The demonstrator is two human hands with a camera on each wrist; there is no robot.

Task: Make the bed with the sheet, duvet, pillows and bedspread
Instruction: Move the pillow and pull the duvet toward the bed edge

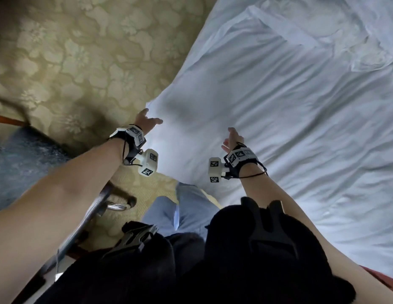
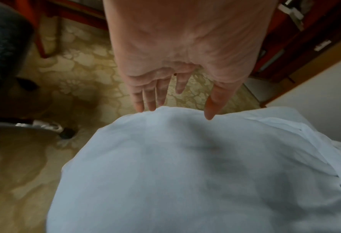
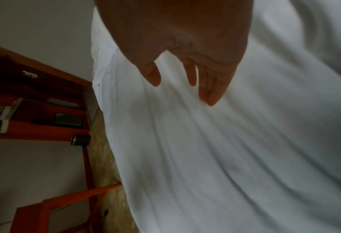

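At the corner of the bed (image 1: 322, 249), where the white cover runs out over the patterned carpet (image 1: 81, 62), both hands are stretched forward with fingers straight and spread, holding nothing. The left hand (image 1: 147, 121) has its fingertips (image 2: 139, 107) at the edge of the puffed-up corner of the duvet (image 1: 268, 106); the right hand (image 1: 230, 139) hovers just over the wrinkled cloth further in, and whether it touches cannot be told. The duvet lies across the bed, creased, with its near corner raised and billowing.

The step in hand looks like spreading and settling the duvet. Next, the corner probably needs pressing down and squaring with the mattress, then the long creases smoothing toward the far side.

Much is unclear: a folded band of cloth (image 1: 285, 29) near the top could be a turned-back sheet or a pillow edge. No pillows or bedspread can be made out. The mattress is covered entirely, and both wrist views are blurred. A chair (image 1: 22, 150) stands at the left, partly cut off.
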